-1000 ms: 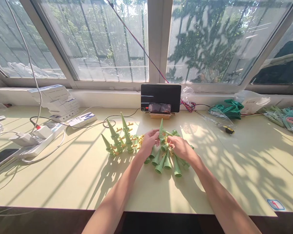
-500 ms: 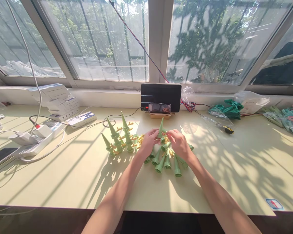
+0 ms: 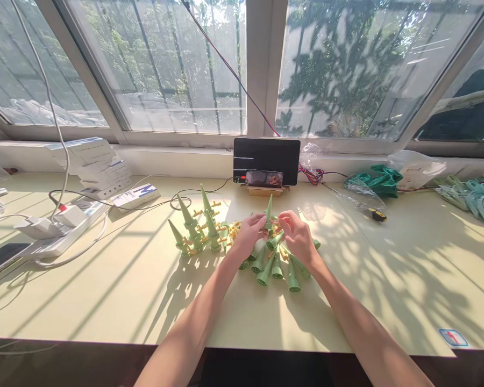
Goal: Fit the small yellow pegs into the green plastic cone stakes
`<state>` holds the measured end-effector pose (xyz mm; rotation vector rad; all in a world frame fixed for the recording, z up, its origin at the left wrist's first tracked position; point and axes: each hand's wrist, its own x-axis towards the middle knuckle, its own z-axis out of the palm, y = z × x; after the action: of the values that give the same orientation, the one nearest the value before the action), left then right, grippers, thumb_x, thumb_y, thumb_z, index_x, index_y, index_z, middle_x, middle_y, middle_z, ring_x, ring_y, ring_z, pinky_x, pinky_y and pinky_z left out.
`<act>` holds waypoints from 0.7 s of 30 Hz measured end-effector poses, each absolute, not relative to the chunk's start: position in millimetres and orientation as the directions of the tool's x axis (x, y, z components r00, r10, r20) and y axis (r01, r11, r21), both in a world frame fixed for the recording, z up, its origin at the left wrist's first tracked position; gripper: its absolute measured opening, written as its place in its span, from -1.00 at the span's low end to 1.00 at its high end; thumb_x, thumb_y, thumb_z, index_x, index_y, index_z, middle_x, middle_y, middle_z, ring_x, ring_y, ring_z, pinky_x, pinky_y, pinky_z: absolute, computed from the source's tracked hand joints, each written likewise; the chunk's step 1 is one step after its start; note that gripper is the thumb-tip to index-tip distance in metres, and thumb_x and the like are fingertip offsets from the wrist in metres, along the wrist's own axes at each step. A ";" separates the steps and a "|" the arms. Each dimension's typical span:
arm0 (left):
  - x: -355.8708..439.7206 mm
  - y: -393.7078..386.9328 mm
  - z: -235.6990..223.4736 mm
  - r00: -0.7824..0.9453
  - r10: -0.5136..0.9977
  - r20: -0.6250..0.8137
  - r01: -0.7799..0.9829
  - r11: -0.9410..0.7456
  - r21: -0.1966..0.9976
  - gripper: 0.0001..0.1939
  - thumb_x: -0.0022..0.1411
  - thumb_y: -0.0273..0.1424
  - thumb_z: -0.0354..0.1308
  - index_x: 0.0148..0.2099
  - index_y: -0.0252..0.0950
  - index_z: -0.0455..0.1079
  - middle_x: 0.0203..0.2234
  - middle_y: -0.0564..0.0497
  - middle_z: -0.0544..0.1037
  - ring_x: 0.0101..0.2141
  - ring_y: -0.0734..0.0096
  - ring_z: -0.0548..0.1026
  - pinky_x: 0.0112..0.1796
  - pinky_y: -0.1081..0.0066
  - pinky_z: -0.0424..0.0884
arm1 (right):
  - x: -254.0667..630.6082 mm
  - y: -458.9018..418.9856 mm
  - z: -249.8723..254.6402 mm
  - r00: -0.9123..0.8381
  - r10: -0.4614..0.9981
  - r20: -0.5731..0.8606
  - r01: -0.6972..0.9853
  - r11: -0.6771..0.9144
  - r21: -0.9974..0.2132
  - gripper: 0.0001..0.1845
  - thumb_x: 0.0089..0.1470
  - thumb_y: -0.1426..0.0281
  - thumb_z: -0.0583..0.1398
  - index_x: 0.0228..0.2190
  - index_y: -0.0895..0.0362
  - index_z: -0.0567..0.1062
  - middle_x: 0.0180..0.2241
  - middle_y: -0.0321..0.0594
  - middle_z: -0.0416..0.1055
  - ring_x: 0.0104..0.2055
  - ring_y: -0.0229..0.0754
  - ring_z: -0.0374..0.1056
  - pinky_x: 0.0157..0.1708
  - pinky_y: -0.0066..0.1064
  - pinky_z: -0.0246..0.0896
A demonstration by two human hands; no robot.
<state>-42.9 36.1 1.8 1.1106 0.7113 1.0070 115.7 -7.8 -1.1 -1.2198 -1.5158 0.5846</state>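
Your left hand (image 3: 248, 235) pinches the lower part of a green cone (image 3: 269, 208), which points upright between your hands above the table (image 3: 116, 306). Your right hand (image 3: 299, 237) is just beside that cone, thumb and fingers bent toward it; you cannot tell whether they grip anything. Loose green cones (image 3: 294, 280) lie beneath and in front of your hands, while a standing cluster of cones (image 3: 192, 228) with yellow pegs rises to the left.

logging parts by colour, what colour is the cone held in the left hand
Light green; the cone in the left hand shows in the head view
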 end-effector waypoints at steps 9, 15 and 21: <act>-42.7 33.4 5.7 0.362 0.932 0.020 -0.246 0.075 0.966 -0.51 0.04 -0.10 0.41 -0.11 -0.37 0.52 -0.25 -0.15 0.58 -0.54 0.57 0.37 -0.54 0.46 0.26 | 115.9 -2.3 -6.6 0.083 0.855 0.511 0.473 0.418 -0.775 -0.69 0.22 0.19 0.17 -0.15 0.12 0.54 -0.24 -0.08 0.56 -0.23 -0.08 0.49 -0.22 -0.26 0.43; -42.0 31.6 6.8 0.344 0.939 0.018 -0.210 0.058 0.976 -0.55 0.05 -0.13 0.41 -0.12 -0.35 0.53 -0.25 -0.15 0.60 -0.58 0.60 0.34 -0.57 0.47 0.22 | 116.3 -2.3 -6.0 0.141 0.843 0.519 0.497 0.393 -0.774 -0.70 0.16 0.16 0.22 -0.20 0.12 0.54 -0.30 -0.11 0.57 -0.27 -0.08 0.50 -0.24 -0.27 0.43; -41.8 31.4 6.5 0.328 0.944 0.023 -0.162 0.032 0.986 -0.57 0.07 -0.15 0.39 -0.11 -0.34 0.53 -0.23 -0.15 0.60 -0.62 0.62 0.32 -0.58 0.45 0.21 | 115.9 -3.4 -3.1 0.143 0.853 0.502 0.477 0.385 -0.790 -0.71 0.14 0.16 0.21 -0.24 0.12 0.52 -0.39 -0.16 0.54 -0.37 -0.13 0.47 -0.30 -0.32 0.41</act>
<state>-41.8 31.4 6.5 1.2246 0.8469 1.0315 115.9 -3.4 -3.1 -1.2506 -1.4992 0.4125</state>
